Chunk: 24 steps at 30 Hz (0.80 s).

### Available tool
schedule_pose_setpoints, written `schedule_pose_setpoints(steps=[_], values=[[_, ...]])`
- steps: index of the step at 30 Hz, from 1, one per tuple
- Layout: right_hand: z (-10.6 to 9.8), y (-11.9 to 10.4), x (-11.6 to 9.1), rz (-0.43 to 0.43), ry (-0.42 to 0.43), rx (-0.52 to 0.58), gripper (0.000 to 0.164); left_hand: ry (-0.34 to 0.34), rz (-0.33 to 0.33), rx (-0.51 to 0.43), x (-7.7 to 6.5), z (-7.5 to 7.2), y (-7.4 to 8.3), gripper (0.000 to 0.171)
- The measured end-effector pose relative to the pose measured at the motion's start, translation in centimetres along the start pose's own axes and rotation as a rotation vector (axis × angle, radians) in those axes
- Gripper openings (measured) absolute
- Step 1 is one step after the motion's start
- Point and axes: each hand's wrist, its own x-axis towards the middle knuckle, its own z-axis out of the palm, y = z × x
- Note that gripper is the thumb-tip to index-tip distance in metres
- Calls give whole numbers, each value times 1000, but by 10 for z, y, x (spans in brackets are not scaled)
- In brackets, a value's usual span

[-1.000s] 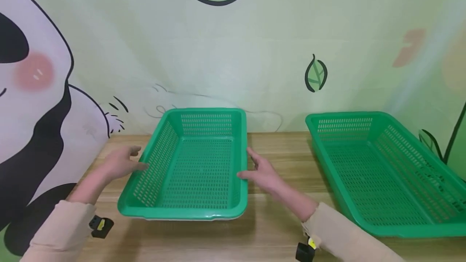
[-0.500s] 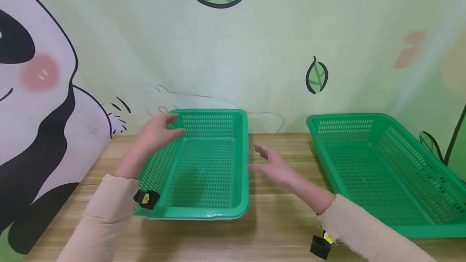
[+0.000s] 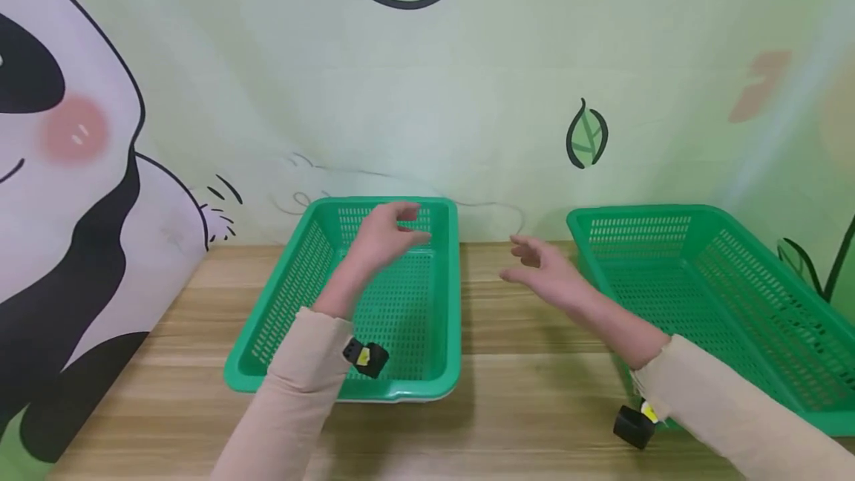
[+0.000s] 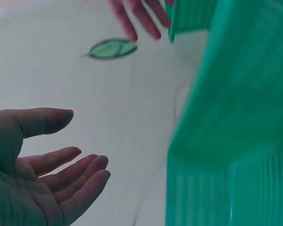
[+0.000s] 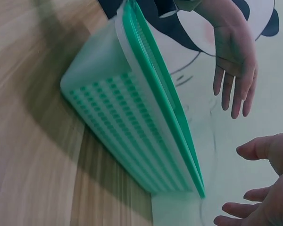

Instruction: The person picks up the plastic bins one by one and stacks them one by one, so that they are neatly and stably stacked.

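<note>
A green plastic basket (image 3: 401,390) with slotted walls stands on the table at centre left; a white basket-like layer (image 5: 96,59) shows beneath its green rim. My left hand (image 3: 387,234) hovers over this basket, palm turned rightward, thumb and fingers apart around nothing. Between it and a second green basket (image 3: 641,211) on the right, my right hand (image 3: 544,271) hangs in the air, fingers loosely bent, holding nothing. In the left wrist view, my left hand (image 4: 47,174) has its palm showing, apart from the basket wall (image 4: 203,122).
The wooden table (image 3: 521,392) carries both baskets side by side, with a gap between them. Behind stands a pale green wall cloth (image 3: 508,58) printed with leaves and a panda (image 3: 73,191). A small black camera (image 3: 366,357) sits at the left cuff.
My right hand has left the left basket's right rim and moved rightward. My left hand has travelled from that basket's left rim to above its inside. Both baskets stay in place.
</note>
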Motion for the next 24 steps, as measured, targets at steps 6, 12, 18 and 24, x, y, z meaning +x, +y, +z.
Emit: schedule_pose_setpoints(steps=[6,12,18,24], values=[[-20,5,-3,20,31,-42,66,-16,24,-89,7,37,21,47],[-34,17,-4,27,62,-80,68,-53,70,-122,7,70,40,46],[-55,33,-9,29,90,-114,73,-89,82,-164,5,101,54,43],[-77,47,-21,41,112,-144,77,-115,78,-203,1,127,60,41]])
